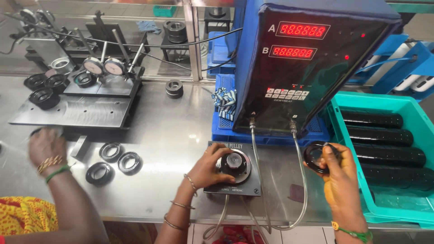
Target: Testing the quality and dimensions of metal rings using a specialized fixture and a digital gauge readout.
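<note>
There is only one view, from the camera on my head, looking down and forward over the steel desk [181, 131] from close range, near enough that my forearms enter from the bottom edge. It faces the blue gauge unit with red displays [307, 63], which stands straight ahead and fills the upper middle. The teal crate [420, 122] sits at the right edge, another person's arm [68, 199] at the left.

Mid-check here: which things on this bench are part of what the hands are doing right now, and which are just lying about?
In use:
left hand on the round gauge fixture
right hand holding a black ring
blue readout box, cabled to the fixture

Lying about:
three loose rings
dial gauge stand
teal crate of black tubes
striped cloth
co-worker's hand
</note>
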